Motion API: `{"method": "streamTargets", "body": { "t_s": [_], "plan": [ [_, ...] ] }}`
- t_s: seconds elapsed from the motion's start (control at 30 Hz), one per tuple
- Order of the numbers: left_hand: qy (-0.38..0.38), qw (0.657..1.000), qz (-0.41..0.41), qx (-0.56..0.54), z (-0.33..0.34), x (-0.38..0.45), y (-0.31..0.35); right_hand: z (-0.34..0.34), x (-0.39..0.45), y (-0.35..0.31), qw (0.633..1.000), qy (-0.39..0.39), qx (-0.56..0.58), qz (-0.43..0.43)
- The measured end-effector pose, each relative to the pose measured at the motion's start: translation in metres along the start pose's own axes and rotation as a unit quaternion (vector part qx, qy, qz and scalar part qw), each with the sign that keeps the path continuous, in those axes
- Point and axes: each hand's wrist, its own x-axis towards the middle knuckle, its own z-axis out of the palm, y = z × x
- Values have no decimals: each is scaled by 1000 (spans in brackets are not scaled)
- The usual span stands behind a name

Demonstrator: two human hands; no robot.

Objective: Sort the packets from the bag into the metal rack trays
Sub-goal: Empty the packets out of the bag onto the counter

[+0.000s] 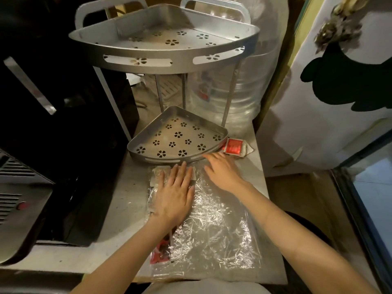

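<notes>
left hand (177,194): grip wide, flat on plastic bag (212,230), table's front edge; right hand (221,171): grip wide, holding nothing, near lower tray (146,154).

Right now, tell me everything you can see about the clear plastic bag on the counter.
The clear plastic bag lies flat and crinkled on the grey counter, just in front of the lower rack tray. It is shiny and see-through. Pale packets show at its far left end and red packets at its near left edge. The left hand presses flat on it; the right hand reaches over its far right corner.
</notes>
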Motion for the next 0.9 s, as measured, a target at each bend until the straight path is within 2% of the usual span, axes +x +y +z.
{"method": "streamTargets", "body": {
  "t_s": [0.13,0.37,0.47,0.57,0.7,0.9],
  "plan": [
    [-1,1000,2,8,3,1,-1,0,3,3,998,62,-27,-11],
    [5,1000,6,14,7,3,-1,-11,-4,4,996,85,28,-14],
    [6,1000,10,12,8,3,-2,-19,-11,9,985,117,124,4],
    [4,1000,13,6,8,2,-2,-29,-19,18,956,119,261,57],
    [5,1000,16,11,9,2,-3,-35,-32,31,927,134,331,112],
    [17,1000,22,8,9,0,-4,-48,-47,57,840,210,450,217]
  ]
}}
